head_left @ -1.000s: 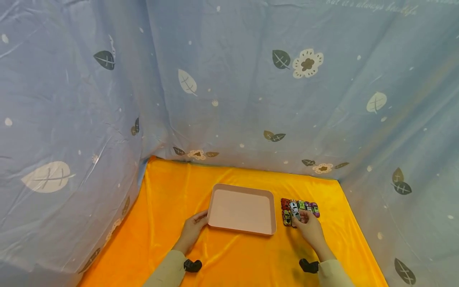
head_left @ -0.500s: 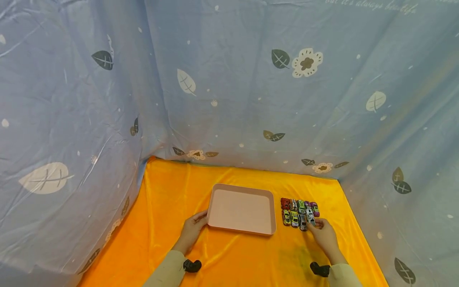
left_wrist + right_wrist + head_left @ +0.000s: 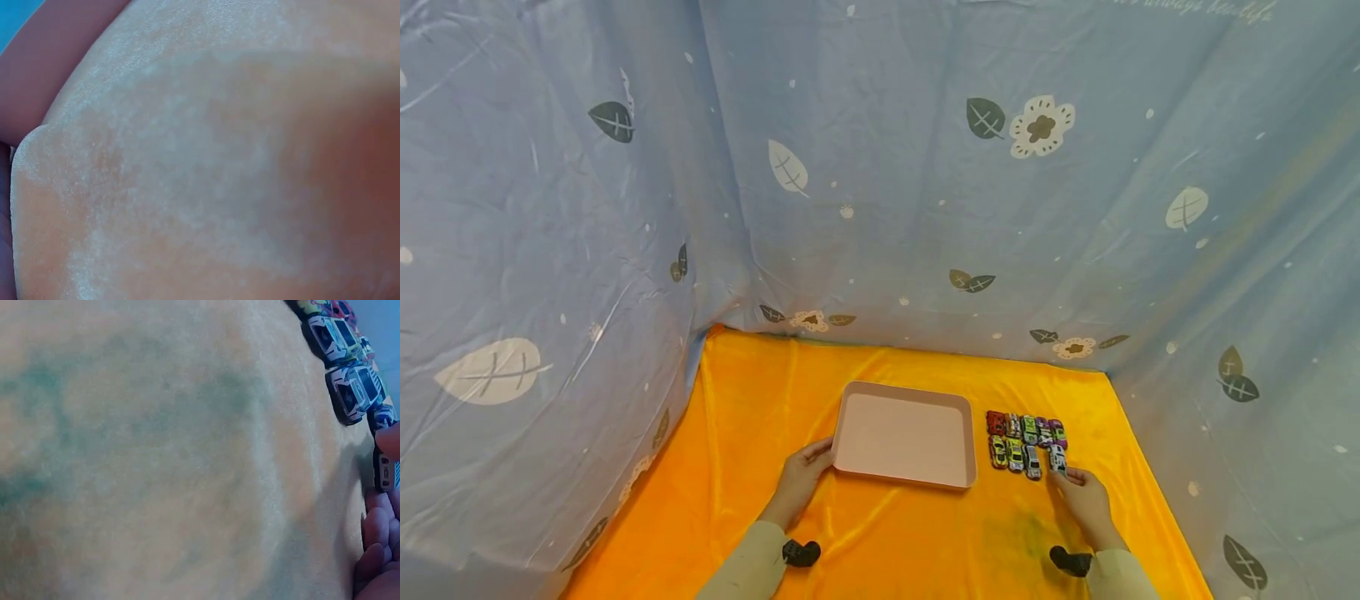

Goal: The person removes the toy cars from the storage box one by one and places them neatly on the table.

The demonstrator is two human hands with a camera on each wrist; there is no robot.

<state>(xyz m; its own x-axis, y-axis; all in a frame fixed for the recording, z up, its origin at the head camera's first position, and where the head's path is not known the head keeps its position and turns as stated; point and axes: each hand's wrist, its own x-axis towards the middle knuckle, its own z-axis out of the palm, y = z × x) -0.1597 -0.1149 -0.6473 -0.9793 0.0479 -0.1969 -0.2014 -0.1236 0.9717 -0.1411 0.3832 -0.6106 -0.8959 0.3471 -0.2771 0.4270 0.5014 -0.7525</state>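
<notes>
My right hand (image 3: 1086,500) pinches a white toy car (image 3: 1057,459) between thumb and fingers, at the front right end of a block of toy cars. The right wrist view shows the thumb (image 3: 390,441) over this car and the other fingers curled beside it. To its left in the front row sit a silver car (image 3: 1033,462), a yellow-green car (image 3: 1015,456) and a yellow car (image 3: 997,452). My left hand (image 3: 801,479) rests against the left side of a shallow pink tray (image 3: 904,483), its fingertips touching the wall. No toy car lies in the tray.
The back row holds several more cars, among them a red one (image 3: 996,423) and a purple one (image 3: 1058,433). Yellow cloth (image 3: 895,542) covers the surface. Blue printed curtains (image 3: 880,250) enclose the back and both sides.
My right hand has carried the white car rightward across the front row, to the right of the silver car. The left hand stays at the tray.
</notes>
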